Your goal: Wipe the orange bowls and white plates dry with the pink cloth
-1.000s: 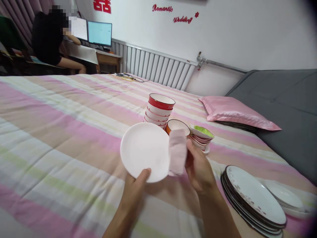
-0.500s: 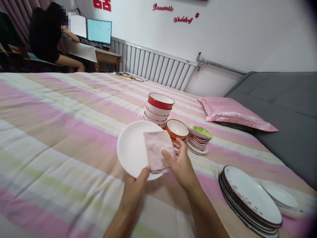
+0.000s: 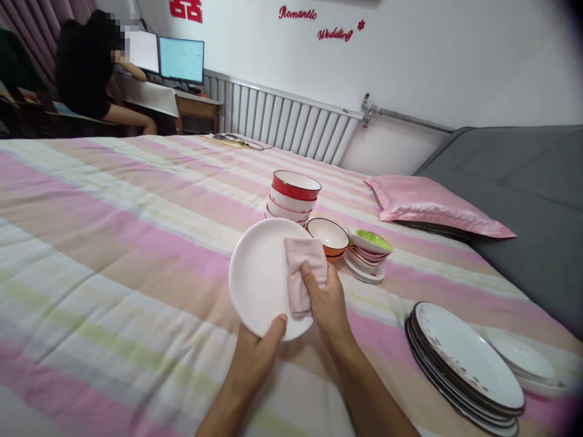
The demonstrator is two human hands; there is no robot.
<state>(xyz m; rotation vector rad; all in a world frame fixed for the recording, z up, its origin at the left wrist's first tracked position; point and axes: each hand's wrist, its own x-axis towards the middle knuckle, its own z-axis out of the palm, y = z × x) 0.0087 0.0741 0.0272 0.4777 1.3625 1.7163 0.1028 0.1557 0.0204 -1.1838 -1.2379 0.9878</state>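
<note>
Plate (image 3: 257, 276): tilted up over the bed (image 3: 136, 291), in front of the stacked bowls (image 3: 295, 203).
Left hand (image 3: 262, 345): pinches the near rim, thumb on top.
Right hand (image 3: 328, 303): pinches the cloth (image 3: 295, 286) at the plate's right edge.
Wiping: seems under way; another stroke would call for a firm left pinch.
Edges: bowls beyond the far rim, plate pile (image 3: 469, 358) well to the right.
Room: widest leftward.

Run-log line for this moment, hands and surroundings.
left hand: grips plate by near rim | right hand: holds cloth at plate's right edge | beyond plate: bowl stack, orange bowl | at right: plate stack
</note>
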